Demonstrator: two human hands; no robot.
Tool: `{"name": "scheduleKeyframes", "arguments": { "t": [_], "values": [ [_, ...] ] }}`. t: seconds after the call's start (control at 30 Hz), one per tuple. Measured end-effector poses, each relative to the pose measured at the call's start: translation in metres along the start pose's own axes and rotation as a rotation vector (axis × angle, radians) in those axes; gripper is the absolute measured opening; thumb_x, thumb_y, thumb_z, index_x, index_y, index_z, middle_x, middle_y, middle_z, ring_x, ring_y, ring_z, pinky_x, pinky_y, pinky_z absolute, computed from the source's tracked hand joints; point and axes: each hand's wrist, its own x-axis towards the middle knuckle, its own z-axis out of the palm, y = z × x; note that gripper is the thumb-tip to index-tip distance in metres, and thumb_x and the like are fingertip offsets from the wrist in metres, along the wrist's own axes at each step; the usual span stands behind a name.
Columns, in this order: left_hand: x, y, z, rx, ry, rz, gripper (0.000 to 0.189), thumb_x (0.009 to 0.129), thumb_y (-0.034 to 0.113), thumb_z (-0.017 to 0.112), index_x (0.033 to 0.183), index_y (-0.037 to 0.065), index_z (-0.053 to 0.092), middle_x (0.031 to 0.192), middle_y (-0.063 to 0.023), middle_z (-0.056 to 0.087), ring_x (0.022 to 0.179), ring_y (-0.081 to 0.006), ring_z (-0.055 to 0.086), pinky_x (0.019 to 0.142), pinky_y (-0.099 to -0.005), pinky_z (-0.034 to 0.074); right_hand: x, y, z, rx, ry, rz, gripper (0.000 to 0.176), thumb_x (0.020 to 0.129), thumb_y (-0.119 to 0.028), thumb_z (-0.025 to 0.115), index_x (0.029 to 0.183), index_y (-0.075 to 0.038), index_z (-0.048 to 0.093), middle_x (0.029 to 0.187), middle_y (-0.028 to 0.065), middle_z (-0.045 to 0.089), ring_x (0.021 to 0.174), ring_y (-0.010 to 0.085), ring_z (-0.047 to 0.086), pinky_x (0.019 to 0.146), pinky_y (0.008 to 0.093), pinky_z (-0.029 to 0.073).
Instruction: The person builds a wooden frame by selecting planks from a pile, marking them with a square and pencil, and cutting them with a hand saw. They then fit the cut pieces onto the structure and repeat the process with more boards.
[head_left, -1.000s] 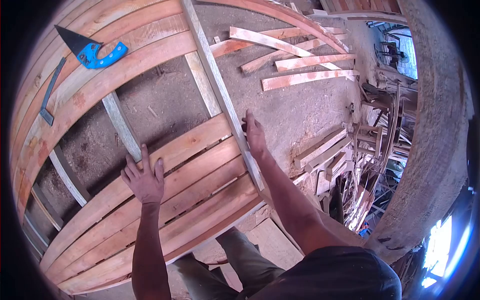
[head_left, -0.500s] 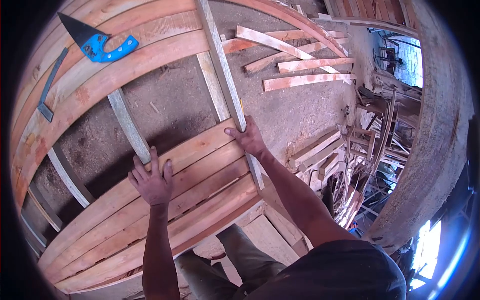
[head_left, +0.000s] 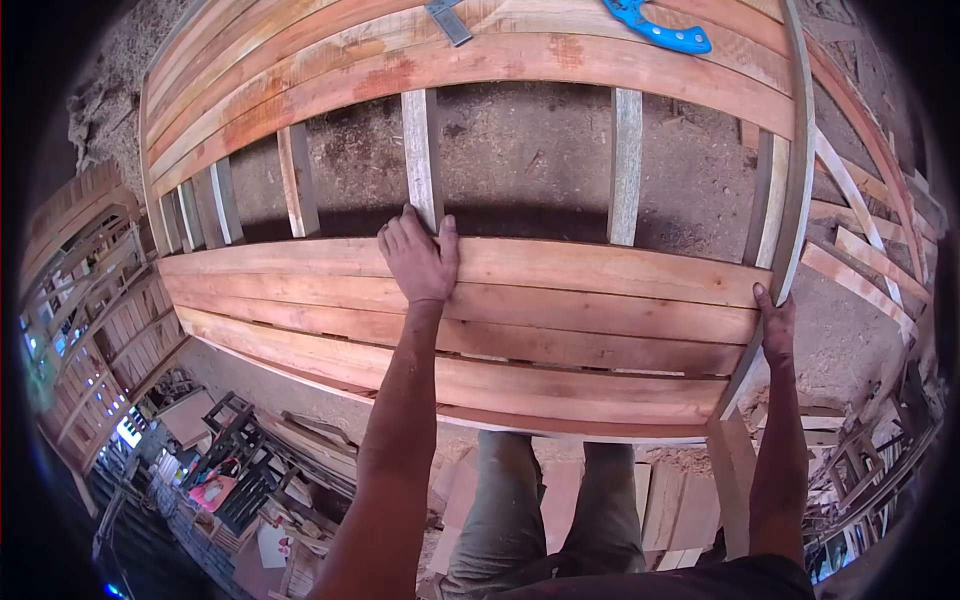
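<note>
My left hand (head_left: 422,262) lies on the upper plank (head_left: 560,265) of the near row, its fingertips at the far edge beside a pale crossbar (head_left: 420,150) and its thumb apart. Nothing shows in its grasp. At the right end of that plank, my right hand (head_left: 777,325) grips the end rail (head_left: 797,190), with the thumb at the plank's end and the other fingers partly hidden. Several reddish planks make up the near row. Beyond a gap with crossbars lies a second row of planks (head_left: 500,60).
A blue-handled saw (head_left: 670,35) and a metal square (head_left: 448,22) lie on the far planks. Loose strips (head_left: 860,270) are on the ground at the right. Scrap wood and a dark slatted crate (head_left: 240,470) stand at the lower left.
The view has turned left, so the frame and both hands appear farther right. My left hand's fingers are closer together and have moved along the plank's edge. My right hand stays at the end rail.
</note>
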Motion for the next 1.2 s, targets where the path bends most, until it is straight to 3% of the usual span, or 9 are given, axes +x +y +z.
{"name": "scheduleKeyframes", "arguments": {
  "t": [0.1,0.2,0.3,0.5,0.6,0.83,0.87,1.07,1.2],
  "values": [
    [0.000,0.002,-0.002,0.002,-0.003,0.018,0.062,0.099,0.048,0.059,0.128,-0.007,0.054,0.103,-0.0217,0.056,0.103,-0.0407,0.053,0.100,-0.0535,0.039,0.003,0.010,-0.002,0.023,0.013,-0.023,0.052,0.100,-0.028,0.072,0.139,0.003,0.057,0.118,0.0102,0.069,0.106,0.0195,0.064,0.100,0.0359,0.050],
    [-0.012,0.006,0.007,-0.123,-0.015,-0.127,0.055,0.094,0.032,0.067,0.131,-0.005,0.052,0.103,-0.0246,0.056,0.100,-0.0439,0.052,0.087,-0.0564,0.040,0.003,0.017,-0.011,-0.109,0.033,-0.055,0.050,0.097,-0.024,0.076,0.134,0.003,0.057,0.105,0.0051,0.064,0.095,0.0148,0.059,0.087,0.0325,0.050],
    [-0.012,-0.004,0.012,0.024,-0.011,0.019,0.071,0.100,0.035,0.058,0.153,-0.009,0.038,0.134,-0.0322,0.054,0.116,-0.0478,0.051,0.102,-0.0579,0.040,-0.003,0.015,-0.007,-0.129,0.089,-0.061,0.048,0.094,-0.021,0.079,0.129,0.003,0.056,0.093,-0.0001,0.060,0.085,0.0101,0.053,0.073,0.0291,0.051],
    [-0.009,-0.002,0.008,0.065,0.040,0.009,0.065,0.108,0.039,0.049,0.158,0.000,0.036,0.153,-0.0338,0.039,0.139,-0.0511,0.040,0.115,-0.0572,0.032,-0.004,0.017,0.002,0.049,0.149,0.023,0.068,0.085,-0.030,0.088,0.135,0.005,0.057,0.115,0.0101,0.067,0.109,0.0187,0.062,0.095,0.0347,0.053],
    [0.016,0.051,0.003,-0.031,0.138,0.291,0.065,0.107,0.039,0.054,0.158,0.002,0.039,0.158,-0.0311,0.034,0.144,-0.0491,0.035,0.120,-0.0612,0.024,-0.008,0.006,0.001,-0.080,0.196,0.029,0.072,0.083,-0.031,0.089,0.135,0.007,0.057,0.116,0.0204,0.070,0.111,0.0276,0.067,0.100,0.0387,0.052],
    [0.187,0.340,0.021,-0.505,0.136,0.775,0.061,0.101,0.022,0.066,0.155,0.006,0.045,0.158,-0.0264,0.039,0.147,-0.0440,0.038,0.120,-0.0545,0.031,-0.005,0.008,0.003,-0.046,0.199,0.097,0.069,0.085,-0.032,0.089,0.134,0.005,0.058,0.113,0.0169,0.071,0.109,0.0231,0.066,0.097,0.0375,0.052],
    [0.213,0.370,0.035,-0.533,0.139,0.813,0.062,0.101,0.024,0.065,0.156,0.006,0.044,0.158,-0.0262,0.038,0.147,-0.0442,0.037,0.121,-0.0551,0.031,-0.004,0.014,0.004,0.017,0.209,0.091,0.070,0.081,-0.034,0.089,0.132,0.003,0.061,0.117,0.0243,0.070,0.112,0.0347,0.068,0.100,0.0419,0.052],
    [0.291,0.447,0.160,-0.074,0.251,0.400,0.070,0.108,0.054,0.041,0.158,0.006,0.041,0.164,-0.0241,0.034,0.151,-0.0412,0.033,0.124,-0.0543,0.025,-0.004,-0.013,-0.005,-0.135,0.155,0.080,0.067,0.085,-0.034,0.086,0.135,0.001,0.059,0.123,0.0238,0.064,0.116,0.0400,0.064,0.100,0.0451,0.051],
    [0.268,0.465,0.143,0.160,0.239,0.401,0.075,0.108,0.060,0.032,0.159,0.007,0.040,0.164,-0.0231,0.035,0.153,-0.0395,0.032,0.124,-0.0540,0.024,-0.002,-0.005,-0.004,-0.140,0.139,0.081,0.068,0.085,-0.033,0.085,0.137,0.000,0.058,0.122,0.0218,0.063,0.116,0.0400,0.063,0.100,0.0448,0.050]
  ]
}}
